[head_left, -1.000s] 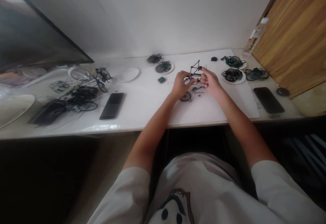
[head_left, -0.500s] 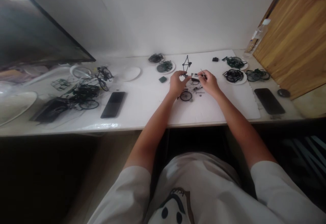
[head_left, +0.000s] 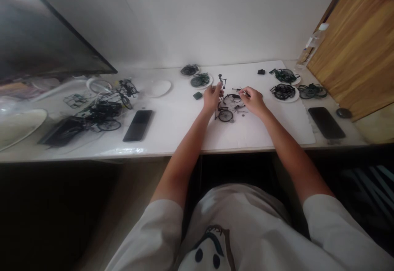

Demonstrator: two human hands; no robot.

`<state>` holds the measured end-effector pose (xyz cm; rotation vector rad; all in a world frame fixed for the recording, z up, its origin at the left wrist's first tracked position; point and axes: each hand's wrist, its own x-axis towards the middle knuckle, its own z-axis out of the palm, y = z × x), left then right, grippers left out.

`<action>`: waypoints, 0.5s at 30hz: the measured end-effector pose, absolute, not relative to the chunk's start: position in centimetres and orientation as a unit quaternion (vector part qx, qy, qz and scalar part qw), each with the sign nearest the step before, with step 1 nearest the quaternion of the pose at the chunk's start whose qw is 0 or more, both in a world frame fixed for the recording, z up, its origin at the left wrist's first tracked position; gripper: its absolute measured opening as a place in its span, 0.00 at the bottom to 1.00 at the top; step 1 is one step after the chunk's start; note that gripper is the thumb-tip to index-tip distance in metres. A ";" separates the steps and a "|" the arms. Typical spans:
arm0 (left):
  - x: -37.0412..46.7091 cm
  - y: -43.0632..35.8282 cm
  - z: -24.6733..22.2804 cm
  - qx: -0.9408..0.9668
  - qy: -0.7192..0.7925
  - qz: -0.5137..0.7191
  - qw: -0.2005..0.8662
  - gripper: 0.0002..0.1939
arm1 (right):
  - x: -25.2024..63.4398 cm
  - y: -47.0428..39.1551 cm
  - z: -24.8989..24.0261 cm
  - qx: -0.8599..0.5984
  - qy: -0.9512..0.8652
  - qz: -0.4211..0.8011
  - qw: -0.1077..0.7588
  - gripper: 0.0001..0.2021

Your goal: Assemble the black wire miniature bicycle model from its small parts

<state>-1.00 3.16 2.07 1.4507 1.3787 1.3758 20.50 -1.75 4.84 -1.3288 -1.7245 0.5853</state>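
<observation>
A small dark bicycle frame [head_left: 223, 82] stands up out of my left hand [head_left: 213, 97], whose fingers are closed on it. My right hand [head_left: 253, 99] pinches a thin screwdriver-like tool [head_left: 245, 93], its tip pointing up and left. Between and below the hands, on the white board [head_left: 261, 131], lie a small spoked wheel [head_left: 225, 115], a curved dark part [head_left: 233, 98] and several tiny dark parts. The two hands are apart.
Plates with dark model bicycle parts [head_left: 283, 92] are at the right and back. A phone [head_left: 138, 125] and a heap of model bicycles [head_left: 103, 113] lie left. Another phone [head_left: 326, 122], a bottle [head_left: 312, 45] and a wooden panel [head_left: 353, 49] are right.
The bicycle frame has turned and sits lower in my left hand, which has tilted more upright and drawn slightly away from my right hand. My right hand has barely moved.
</observation>
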 end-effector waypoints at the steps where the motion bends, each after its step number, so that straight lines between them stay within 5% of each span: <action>1: -1.0 3.2 2.2 0.543 0.527 0.531 0.382 0.31 | 20.5 -1.7 4.8 -0.533 -0.693 0.234 0.426 0.10; 5: -1.2 3.6 2.1 0.531 0.515 0.535 0.408 0.35 | 20.6 -1.6 4.6 -0.526 -0.702 0.235 0.419 0.11; 15: -0.7 4.3 0.4 0.515 0.515 0.577 0.370 0.24 | 20.9 -1.2 4.0 -0.520 -0.719 0.235 0.396 0.11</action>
